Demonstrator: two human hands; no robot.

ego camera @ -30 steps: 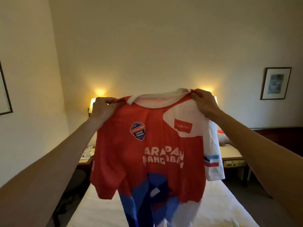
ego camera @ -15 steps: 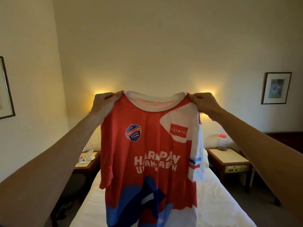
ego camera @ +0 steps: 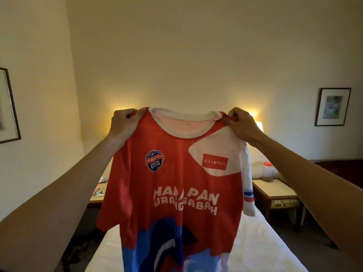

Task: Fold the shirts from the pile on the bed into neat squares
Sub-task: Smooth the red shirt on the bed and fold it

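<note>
A red shirt (ego camera: 176,173) with a white collar, a white chest patch and blue at the hem hangs in the air, front facing me, over the white bed (ego camera: 255,242). My left hand (ego camera: 123,124) grips its left shoulder next to the collar. My right hand (ego camera: 240,122) pinches the other shoulder beside the collar. Both arms are stretched out and the shirt hangs nearly flat, with its white sleeve drooping on the right. The pile of shirts is hidden from view.
Two nightstands flank the bed: the left one (ego camera: 97,195) holds small items, the right one (ego camera: 275,193) carries a clear jar with a red lid (ego camera: 268,171). Lit lamps glow behind the shirt. Framed pictures (ego camera: 332,107) hang on the walls.
The shirt has been drawn out straighter and now hangs flatter and squarer to me. Both hands keep their hold at the shoulders, moved slightly wider apart.
</note>
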